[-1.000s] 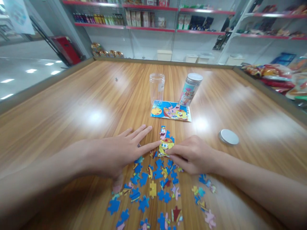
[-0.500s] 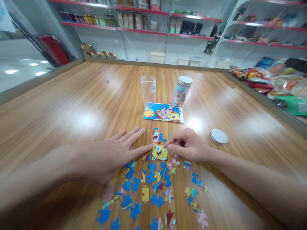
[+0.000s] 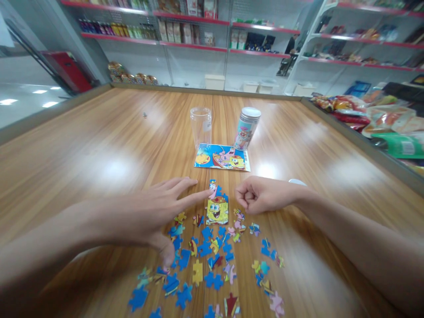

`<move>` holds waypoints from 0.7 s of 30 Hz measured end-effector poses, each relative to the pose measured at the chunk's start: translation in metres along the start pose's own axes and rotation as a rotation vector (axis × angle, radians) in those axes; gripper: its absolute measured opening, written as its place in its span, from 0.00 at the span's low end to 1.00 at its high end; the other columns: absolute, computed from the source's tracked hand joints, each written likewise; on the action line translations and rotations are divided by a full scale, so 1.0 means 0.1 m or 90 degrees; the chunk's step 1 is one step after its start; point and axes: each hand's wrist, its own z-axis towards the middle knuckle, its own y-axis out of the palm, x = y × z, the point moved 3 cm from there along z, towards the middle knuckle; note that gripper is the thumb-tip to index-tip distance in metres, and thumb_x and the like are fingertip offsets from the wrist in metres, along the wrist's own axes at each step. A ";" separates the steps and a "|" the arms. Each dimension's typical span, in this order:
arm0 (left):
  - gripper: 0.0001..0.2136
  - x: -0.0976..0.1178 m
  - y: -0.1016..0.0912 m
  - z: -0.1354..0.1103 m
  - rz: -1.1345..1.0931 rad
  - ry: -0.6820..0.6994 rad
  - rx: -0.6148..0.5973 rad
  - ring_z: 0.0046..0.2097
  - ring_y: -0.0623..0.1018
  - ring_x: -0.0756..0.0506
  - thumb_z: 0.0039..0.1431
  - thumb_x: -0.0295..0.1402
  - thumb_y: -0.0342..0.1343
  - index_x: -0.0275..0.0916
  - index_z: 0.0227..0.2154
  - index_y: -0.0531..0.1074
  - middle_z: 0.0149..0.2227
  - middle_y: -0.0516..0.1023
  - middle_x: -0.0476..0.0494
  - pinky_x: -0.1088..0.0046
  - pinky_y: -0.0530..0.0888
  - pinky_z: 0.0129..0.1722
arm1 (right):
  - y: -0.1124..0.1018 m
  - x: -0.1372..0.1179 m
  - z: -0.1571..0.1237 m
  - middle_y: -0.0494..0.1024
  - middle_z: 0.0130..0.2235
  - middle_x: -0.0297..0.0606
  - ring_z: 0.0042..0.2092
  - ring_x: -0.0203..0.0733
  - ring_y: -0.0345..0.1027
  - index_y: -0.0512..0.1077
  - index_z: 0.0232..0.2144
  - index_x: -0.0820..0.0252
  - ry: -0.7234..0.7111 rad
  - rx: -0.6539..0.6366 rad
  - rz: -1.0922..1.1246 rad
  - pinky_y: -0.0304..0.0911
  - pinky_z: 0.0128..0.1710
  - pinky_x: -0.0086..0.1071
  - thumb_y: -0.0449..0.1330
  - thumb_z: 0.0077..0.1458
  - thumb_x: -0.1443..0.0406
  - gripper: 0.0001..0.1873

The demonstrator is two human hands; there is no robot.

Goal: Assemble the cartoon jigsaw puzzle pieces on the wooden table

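On the table, a partly joined jigsaw puzzle (image 3: 217,211) shows a yellow cartoon sponge, with a pink character piece (image 3: 212,189) at its top. My left hand (image 3: 159,210) lies open from the left, its index fingertip on or just over that pink piece. To the right of the puzzle and apart from it, my right hand (image 3: 256,194) has its fingers curled in, with no piece visible in them. Several loose puzzle pieces (image 3: 212,280), mostly blue, are scattered below the puzzle. Beyond it lies a picture card (image 3: 223,157) with the same cartoon characters.
An uncapped clear jar (image 3: 201,126) and a printed canister with a silver lid (image 3: 247,128) stand at the card's far edge. Partly behind my right wrist lies a silver lid (image 3: 297,181). Snack bags (image 3: 387,117) line the right side; shelves (image 3: 195,45) stand at the back.
My right hand has pulled away from the puzzle's right edge and curled its fingers. My left index finger has shifted up from the yellow sponge to the pink piece, its thumb moving nearer the hand.
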 end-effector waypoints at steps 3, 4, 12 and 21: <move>0.36 -0.16 0.07 0.15 -0.016 0.028 0.061 0.60 0.70 0.35 0.64 0.53 0.56 0.49 0.70 0.52 0.63 0.66 0.34 0.60 0.69 0.59 | 0.02 -0.03 -0.01 0.60 0.20 0.21 0.21 0.26 0.51 0.62 0.25 0.59 0.011 0.013 -0.071 0.46 0.19 0.23 0.57 0.44 0.74 0.08; 0.30 -0.23 0.09 0.20 -0.032 0.032 0.107 0.58 0.71 0.36 0.66 0.51 0.55 0.48 0.67 0.59 0.59 0.69 0.35 0.60 0.69 0.59 | 0.02 -0.05 -0.01 0.57 0.20 0.21 0.22 0.26 0.49 0.60 0.24 0.59 0.006 0.026 -0.095 0.44 0.20 0.23 0.57 0.44 0.74 0.09; 0.11 -0.58 0.21 0.35 -0.227 -0.061 0.305 0.46 0.75 0.44 0.69 0.37 0.51 0.40 0.45 0.77 0.43 0.75 0.42 0.68 0.73 0.49 | 0.05 -0.04 -0.03 0.44 0.22 0.23 0.23 0.28 0.38 0.47 0.19 0.57 0.000 0.073 -0.161 0.35 0.21 0.28 0.55 0.47 0.73 0.18; 0.10 -0.52 0.18 0.34 -0.230 -0.046 0.302 0.44 0.76 0.45 0.67 0.35 0.53 0.39 0.43 0.78 0.41 0.76 0.42 0.65 0.73 0.49 | 0.08 0.01 -0.03 0.50 0.20 0.21 0.21 0.28 0.41 0.50 0.20 0.56 0.061 0.052 -0.017 0.38 0.20 0.27 0.60 0.51 0.70 0.20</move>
